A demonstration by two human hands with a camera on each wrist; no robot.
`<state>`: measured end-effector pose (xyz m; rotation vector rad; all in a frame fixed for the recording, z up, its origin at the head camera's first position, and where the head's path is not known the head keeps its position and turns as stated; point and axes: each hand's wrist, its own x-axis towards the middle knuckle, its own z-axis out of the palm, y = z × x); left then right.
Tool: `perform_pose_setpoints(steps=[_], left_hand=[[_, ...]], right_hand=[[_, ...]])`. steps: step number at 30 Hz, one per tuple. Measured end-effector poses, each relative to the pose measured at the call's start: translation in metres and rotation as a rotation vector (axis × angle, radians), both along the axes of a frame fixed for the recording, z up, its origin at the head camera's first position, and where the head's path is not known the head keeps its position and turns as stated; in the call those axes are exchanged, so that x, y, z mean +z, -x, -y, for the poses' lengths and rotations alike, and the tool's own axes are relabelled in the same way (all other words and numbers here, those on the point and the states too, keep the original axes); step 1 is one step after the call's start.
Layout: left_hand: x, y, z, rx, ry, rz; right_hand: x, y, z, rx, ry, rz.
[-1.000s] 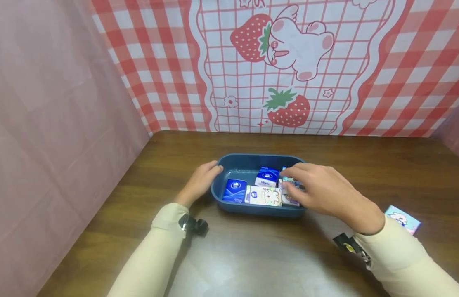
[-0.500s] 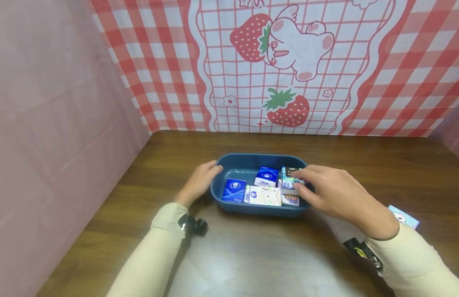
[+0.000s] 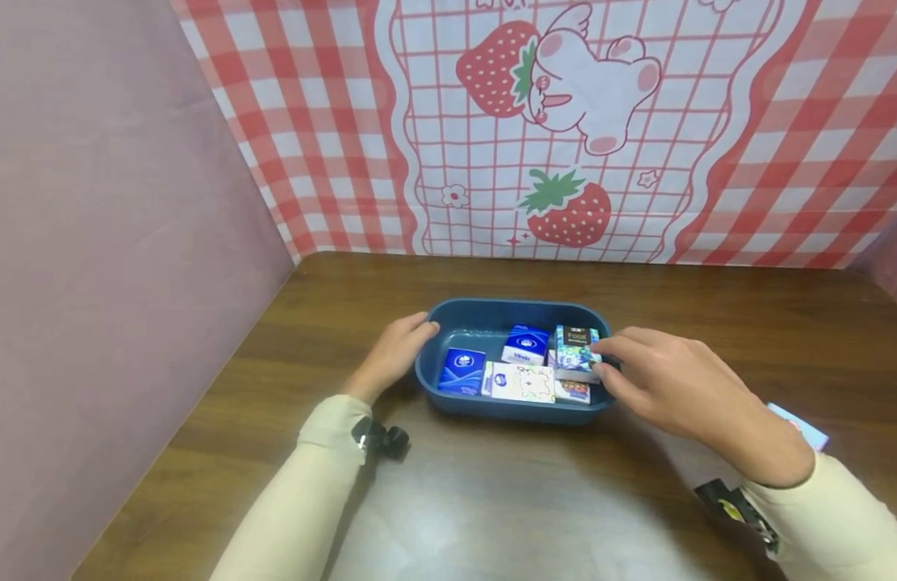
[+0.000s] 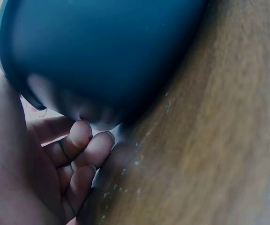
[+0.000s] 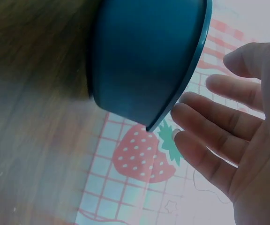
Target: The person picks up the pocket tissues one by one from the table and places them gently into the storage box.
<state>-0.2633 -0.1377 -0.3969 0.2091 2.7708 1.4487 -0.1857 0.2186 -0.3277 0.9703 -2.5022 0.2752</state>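
Observation:
A dark blue oval basin (image 3: pixel 517 410) sits on the table with several small tissue packs inside. My left hand (image 3: pixel 394 355) holds its left end, thumb over the rim and fingers against the outer wall (image 4: pixel 107 51). At the basin's right end, a pack marked "Food" (image 3: pixel 577 353) lies partly on another colourful pack (image 3: pixel 573 392). Beside these are a white pack with a cartoon (image 3: pixel 521 382) and two blue packs, one at the back (image 3: pixel 526 344) and one at the left (image 3: pixel 462 371). My right hand (image 3: pixel 681 387) hovers over the right rim, fingers apart and holding nothing.
Another light blue pack (image 3: pixel 800 428) lies on the wooden table (image 3: pixel 492 500), to the right of the basin and partly behind my right forearm. A red checked cloth (image 3: pixel 332 145) hangs behind the table, and a pinkish cloth (image 3: pixel 129 202) at the left.
My right hand has let go of the "Food" pack and drawn back to the right, uncovering it. My left hand stays on the basin. The head view has shifted slightly.

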Motion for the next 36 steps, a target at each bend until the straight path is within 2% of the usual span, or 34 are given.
perform_pose_setpoints(steps=[7,13,20,36], left_hand=[[-0.001,-0.001,0.001,0.001,0.003,0.000],[0.000,-0.001,0.001,0.005,0.012,0.006],[-0.001,-0.001,0.000,0.009,0.012,0.022],[0.002,0.001,-0.001,0.007,0.015,0.018]], right_hand=[[-0.006,-0.008,-0.007,0.005,0.030,-0.061],[-0.013,-0.010,-0.015,0.013,0.047,-0.149],[-0.013,-0.015,-0.026,-0.078,0.011,-0.068],[-0.018,-0.018,-0.047,-0.176,-0.033,0.043]])
